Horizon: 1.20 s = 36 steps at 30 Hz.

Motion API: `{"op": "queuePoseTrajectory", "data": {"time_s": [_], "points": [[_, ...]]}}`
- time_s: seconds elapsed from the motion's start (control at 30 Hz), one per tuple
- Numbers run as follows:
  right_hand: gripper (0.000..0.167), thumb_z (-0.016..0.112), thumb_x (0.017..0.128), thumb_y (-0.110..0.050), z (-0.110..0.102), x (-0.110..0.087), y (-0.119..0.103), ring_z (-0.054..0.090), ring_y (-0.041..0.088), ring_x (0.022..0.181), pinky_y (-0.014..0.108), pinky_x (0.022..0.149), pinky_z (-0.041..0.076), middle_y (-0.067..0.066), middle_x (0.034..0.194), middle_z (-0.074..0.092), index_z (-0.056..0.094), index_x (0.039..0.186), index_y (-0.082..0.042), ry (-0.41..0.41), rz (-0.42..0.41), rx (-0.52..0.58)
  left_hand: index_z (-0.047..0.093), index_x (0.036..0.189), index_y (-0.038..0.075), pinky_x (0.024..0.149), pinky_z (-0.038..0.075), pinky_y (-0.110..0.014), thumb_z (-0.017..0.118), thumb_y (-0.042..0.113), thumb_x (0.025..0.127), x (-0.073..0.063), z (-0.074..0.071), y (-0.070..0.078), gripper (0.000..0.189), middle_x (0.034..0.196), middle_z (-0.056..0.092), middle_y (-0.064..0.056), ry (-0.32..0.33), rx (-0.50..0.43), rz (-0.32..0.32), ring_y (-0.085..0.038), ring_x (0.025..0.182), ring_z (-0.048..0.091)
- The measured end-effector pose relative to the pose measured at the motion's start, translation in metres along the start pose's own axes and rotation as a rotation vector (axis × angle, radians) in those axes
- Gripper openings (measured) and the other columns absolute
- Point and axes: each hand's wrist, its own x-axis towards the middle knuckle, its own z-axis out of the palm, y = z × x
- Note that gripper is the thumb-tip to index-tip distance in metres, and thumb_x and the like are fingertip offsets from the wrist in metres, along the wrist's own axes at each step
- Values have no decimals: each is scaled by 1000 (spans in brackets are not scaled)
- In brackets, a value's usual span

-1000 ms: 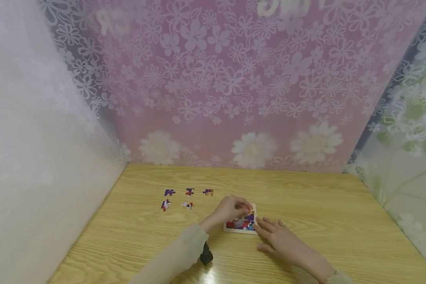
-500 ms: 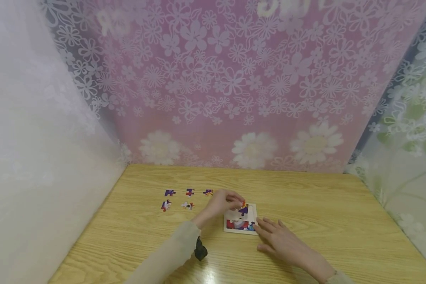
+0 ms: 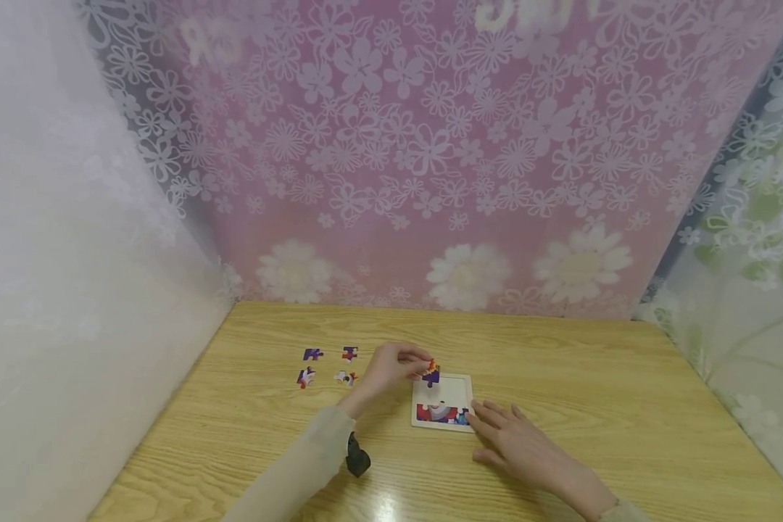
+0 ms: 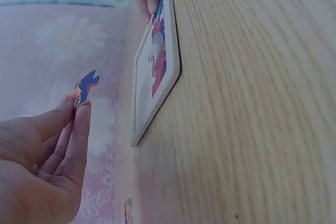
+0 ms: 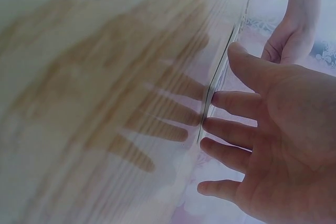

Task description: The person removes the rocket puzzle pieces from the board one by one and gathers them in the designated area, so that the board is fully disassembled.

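Observation:
My left hand [image 3: 390,371] pinches a purple and orange jigsaw piece [image 4: 86,86] between thumb and fingertips, raised above the table over the upper left corner of a white-framed puzzle tray [image 3: 417,395]. The lower part of the tray holds joined picture pieces [image 3: 440,414] in red, grey and blue; its upper part shows bare white. My right hand [image 3: 518,442] lies with fingers spread, its fingertips at the tray's right edge. In the right wrist view the fingers [image 5: 231,132] are straight beside the tray's thin edge.
Several loose jigsaw pieces [image 3: 312,354] lie left of the tray on the wooden table [image 3: 561,377]. One white piece [image 3: 344,378] is close to the left forearm. A pink flowered cloth [image 3: 398,145] stands behind the table, with pale cloth walls at both sides.
My left hand has lifted the purple and orange piece out of the tray's upper right area and carried it left and up. The right hand has stayed in place.

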Motion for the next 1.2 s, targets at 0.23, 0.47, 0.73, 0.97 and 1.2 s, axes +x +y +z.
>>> {"op": "queuePoseTrajectory", "data": {"time_s": [0.23, 0.47, 0.73, 0.97, 1.2], "points": [[59, 59, 101, -42, 2, 0, 2, 44, 47, 138, 75, 105, 31, 23, 151, 48, 56, 143, -1, 19, -19, -18, 77, 106, 10, 74, 61, -34, 70, 15, 97, -5, -16, -13, 13, 96, 76, -4, 54, 27, -3, -19, 84, 73], [58, 59, 101, -41, 2, -1, 1, 47, 47, 135, 75, 102, 34, 24, 149, 49, 57, 142, 1, 55, -46, -37, 74, 109, 3, 73, 61, -33, 70, 12, 97, -15, -33, -25, 16, 95, 75, -10, 94, -1, -36, -20, 82, 73], [58, 59, 101, -42, 4, -1, 2, 47, 47, 135, 75, 102, 34, 24, 149, 49, 57, 141, 1, 55, -43, -38, 74, 110, 1, 69, 61, -30, 71, 9, 96, -25, -48, -38, 16, 94, 74, -11, 121, 58, -63, -19, 80, 73], [61, 57, 102, -44, 4, 0, 3, 44, 47, 138, 75, 104, 31, 24, 151, 47, 56, 143, 0, 29, -26, -12, 74, 107, 2, 68, 60, -30, 77, 9, 91, -27, -53, -40, 18, 93, 74, -9, 128, 170, -52, -16, 77, 71], [61, 57, 102, -44, 4, 0, 4, 43, 47, 139, 75, 104, 31, 24, 151, 47, 55, 143, 0, 31, -30, -9, 74, 107, 3, 72, 58, -32, 83, 8, 84, -27, -52, -40, 26, 95, 74, -8, 123, 317, 19, -15, 79, 69]]}}
